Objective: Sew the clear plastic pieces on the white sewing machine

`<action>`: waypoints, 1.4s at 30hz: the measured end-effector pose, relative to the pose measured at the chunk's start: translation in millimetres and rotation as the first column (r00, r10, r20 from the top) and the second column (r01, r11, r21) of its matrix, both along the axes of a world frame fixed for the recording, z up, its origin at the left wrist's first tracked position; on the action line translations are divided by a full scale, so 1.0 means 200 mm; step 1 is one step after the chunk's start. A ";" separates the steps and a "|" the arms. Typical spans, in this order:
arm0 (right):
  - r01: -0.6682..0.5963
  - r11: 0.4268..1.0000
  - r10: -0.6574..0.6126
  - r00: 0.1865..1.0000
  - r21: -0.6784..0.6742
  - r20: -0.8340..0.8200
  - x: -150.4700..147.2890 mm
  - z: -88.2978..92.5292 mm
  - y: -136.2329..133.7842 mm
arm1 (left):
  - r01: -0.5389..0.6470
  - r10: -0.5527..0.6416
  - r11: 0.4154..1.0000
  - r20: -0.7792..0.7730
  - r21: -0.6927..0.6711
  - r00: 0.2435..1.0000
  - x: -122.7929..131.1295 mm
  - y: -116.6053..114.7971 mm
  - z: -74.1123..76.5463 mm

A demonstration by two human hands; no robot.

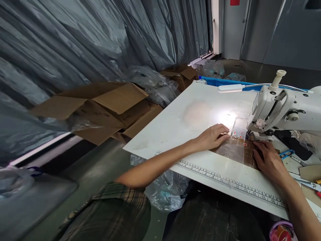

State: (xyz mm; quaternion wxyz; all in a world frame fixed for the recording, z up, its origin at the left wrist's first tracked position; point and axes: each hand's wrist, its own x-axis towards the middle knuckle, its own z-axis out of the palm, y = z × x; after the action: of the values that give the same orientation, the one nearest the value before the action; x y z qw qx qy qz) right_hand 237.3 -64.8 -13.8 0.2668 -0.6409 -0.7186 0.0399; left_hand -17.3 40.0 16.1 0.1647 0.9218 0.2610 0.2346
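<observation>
Under the needle of a white sewing machine (278, 108) lies a sheer piece with small red marks (234, 152), over a brown surface. My left hand (213, 136) rests at the left edge of the piece, its fingers stretched toward the needle. To the right of the needle, my right hand (269, 159) lies with its fingertips on the piece's right side, fingers apart. A small lamp (230, 88) lights the white tabletop (170, 129) behind the piece. The underside of the fingers is hidden.
Open cardboard boxes (120, 100) and plastic bags (152, 83) stand beyond the table's left edge. Scissors (307, 183), a blue tool (286, 154) and a black cloth lie right of the machine. A printed ruler (220, 180) runs along the front edge.
</observation>
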 end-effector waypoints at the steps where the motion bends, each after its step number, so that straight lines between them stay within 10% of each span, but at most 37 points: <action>1: 0.000 1.000 0.000 1.000 0.002 -0.009 0.00 0.00 0.00 | -0.033 0.033 0.999 -0.020 0.000 0.999 0.00 0.03 -0.01; 10: -0.109 0.994 0.097 0.957 -0.030 -0.272 -0.04 0.11 -0.01 | 0.074 -0.032 0.959 0.156 -0.273 0.987 0.08 -0.10 0.07; 14: -0.304 0.951 0.220 0.787 -0.053 -0.576 -0.10 0.21 -0.05 | 0.302 -0.199 0.688 0.228 -0.660 0.953 0.13 -0.30 0.18; 18: -0.589 0.804 0.297 0.522 -0.086 -0.800 -0.15 0.26 -0.09 | 0.348 -0.095 0.435 0.341 -0.831 0.935 0.14 -0.36 0.24; 22: -0.599 0.744 0.107 0.542 -0.295 -0.833 -0.16 0.22 -0.08 | 0.211 0.118 0.525 0.316 -0.824 0.941 0.07 -0.22 0.21; 25: -0.438 0.824 0.026 0.663 -0.359 -0.748 -0.14 0.16 -0.05 | -0.026 0.221 0.633 0.149 -0.773 0.964 0.00 -0.11 0.16; 30: 0.033 0.985 -0.095 0.923 -0.169 -0.373 -0.10 0.10 -0.02 | -0.313 0.294 0.938 -0.134 -0.146 0.946 -0.11 0.00 0.09; 35: 0.144 0.989 -0.137 0.962 0.014 -0.235 -0.10 0.08 -0.02 | -0.005 0.046 0.955 -0.134 0.295 0.990 -0.05 0.08 0.09; 39: 0.094 0.995 -0.083 0.963 0.029 -0.257 -0.12 0.08 -0.02 | 0.467 -0.460 0.873 -0.085 0.137 0.884 0.08 0.08 0.11; 42: 0.066 0.997 -0.056 0.961 0.028 -0.270 -0.12 0.09 -0.02 | 0.573 -0.571 0.820 -0.080 0.005 0.817 0.16 0.09 0.10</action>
State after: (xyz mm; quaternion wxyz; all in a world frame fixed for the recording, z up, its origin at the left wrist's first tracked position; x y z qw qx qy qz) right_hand 212.6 -69.2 3.7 0.3748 -0.6462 -0.6564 0.1051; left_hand 14.3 57.8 35.3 0.2042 0.9680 -0.0249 0.1433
